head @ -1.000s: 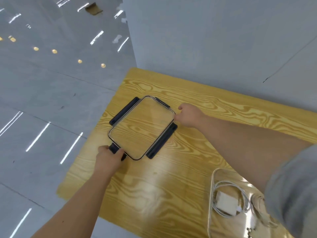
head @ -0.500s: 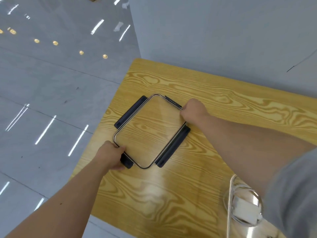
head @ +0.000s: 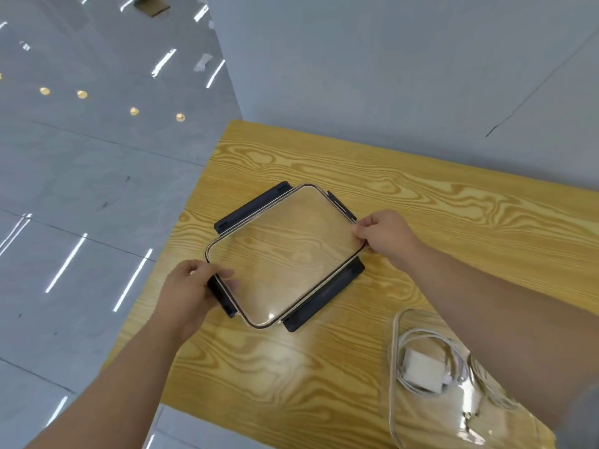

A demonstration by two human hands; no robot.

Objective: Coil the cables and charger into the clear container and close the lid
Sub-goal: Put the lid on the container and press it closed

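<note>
The clear lid (head: 285,251) with dark snap flaps on its sides is at the left part of the wooden table (head: 453,209). My left hand (head: 191,293) grips its near-left end and my right hand (head: 385,234) pinches its far-right corner. Whether it is lifted off the wood is unclear. At the lower right stands the clear container (head: 393,377), with a white charger (head: 423,369) and coiled white cables (head: 453,348) inside. My right forearm hides part of the container.
The table's left edge runs close to my left hand, with grey tiled floor (head: 81,222) beyond it. A grey wall (head: 389,76) backs the table.
Both hands have taken hold of the lid and shifted it toward me and to the right. My left thumb now lies on top of the lid.
</note>
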